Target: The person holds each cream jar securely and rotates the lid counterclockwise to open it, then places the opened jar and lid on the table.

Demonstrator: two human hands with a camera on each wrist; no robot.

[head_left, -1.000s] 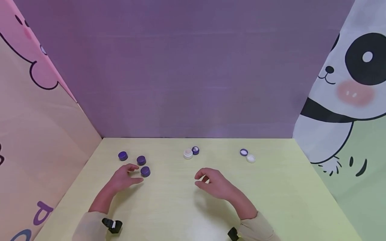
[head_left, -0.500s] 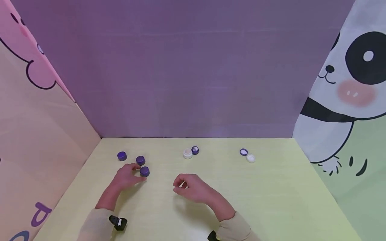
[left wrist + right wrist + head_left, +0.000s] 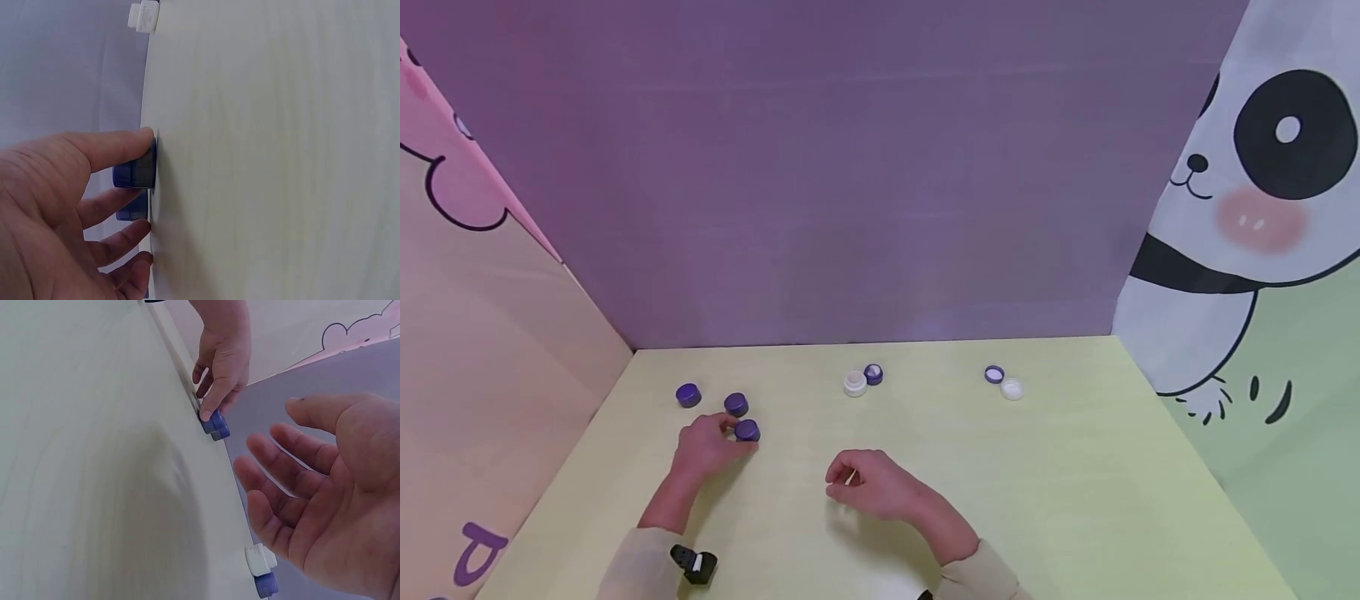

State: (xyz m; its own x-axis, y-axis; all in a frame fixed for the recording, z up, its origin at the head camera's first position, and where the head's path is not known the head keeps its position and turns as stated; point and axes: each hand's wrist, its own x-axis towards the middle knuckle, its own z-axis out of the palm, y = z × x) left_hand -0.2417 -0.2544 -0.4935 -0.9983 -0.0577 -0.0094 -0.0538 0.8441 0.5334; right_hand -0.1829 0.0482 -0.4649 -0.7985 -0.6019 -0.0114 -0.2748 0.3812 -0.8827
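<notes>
My left hand (image 3: 706, 447) pinches a small round purple jar (image 3: 747, 430) at the left of the table, thumb on its near side and index finger on its far side. In the left wrist view that jar (image 3: 135, 173) stands on the table under the thumb. A second purple jar (image 3: 736, 404) sits just behind it, close to the fingers, and a third purple jar (image 3: 688, 395) stands farther left. Holding nothing, my right hand (image 3: 874, 483) hovers over the middle of the table with loosely bent fingers, which the right wrist view also shows apart.
At the back middle, a white jar with a stepped neck (image 3: 855, 384) stands beside a purple lid-like piece (image 3: 873, 374). Toward the back right lie a purple-rimmed ring or lid (image 3: 994, 374) and a white disc (image 3: 1012, 389). A purple wall (image 3: 865, 208) borders the table's far edge.
My left hand has moved in around the nearest purple jar, thumb and finger closing on it. The right hand has moved left and nearer the body. The head view has shifted slightly.
</notes>
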